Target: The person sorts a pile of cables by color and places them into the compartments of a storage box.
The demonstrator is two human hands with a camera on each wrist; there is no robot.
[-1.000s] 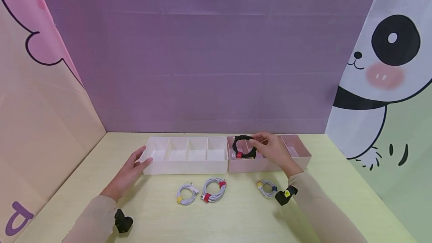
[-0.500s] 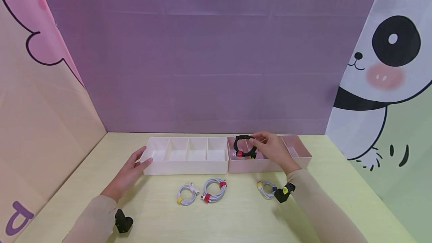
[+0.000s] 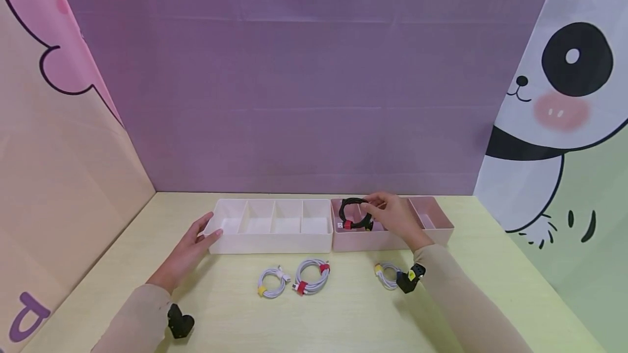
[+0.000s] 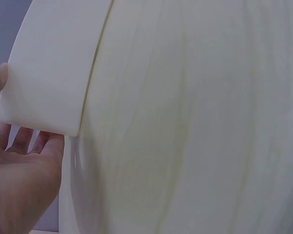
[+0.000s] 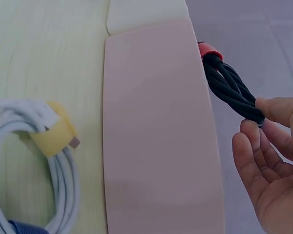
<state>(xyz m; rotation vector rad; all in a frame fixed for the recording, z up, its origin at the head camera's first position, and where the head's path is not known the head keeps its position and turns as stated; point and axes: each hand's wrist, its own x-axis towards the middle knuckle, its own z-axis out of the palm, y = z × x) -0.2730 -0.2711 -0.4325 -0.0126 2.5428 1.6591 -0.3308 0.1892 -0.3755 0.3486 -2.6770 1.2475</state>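
Note:
My right hand pinches a coiled black cable between thumb and fingers, above the left part of the pink divided box. A red tie wraps the coil, which hangs beyond the pink front wall in the right wrist view. My left hand holds the left end of the white divided box. In the left wrist view, its thumb lies at the rim of the white wall and its fingers touch the end. Part of the pink box's inside is hidden by my right hand.
Three coiled white cables lie on the table before the boxes: a yellow-tied coil, a red-tied coil, and a yellow-and-blue-tied coil partly behind the right wrist camera. A purple backdrop stands behind the boxes.
The right wrist has shifted slightly left, so its camera covers more of the right white coil. The black cable stays over the pink box; the left hand has hardly moved.

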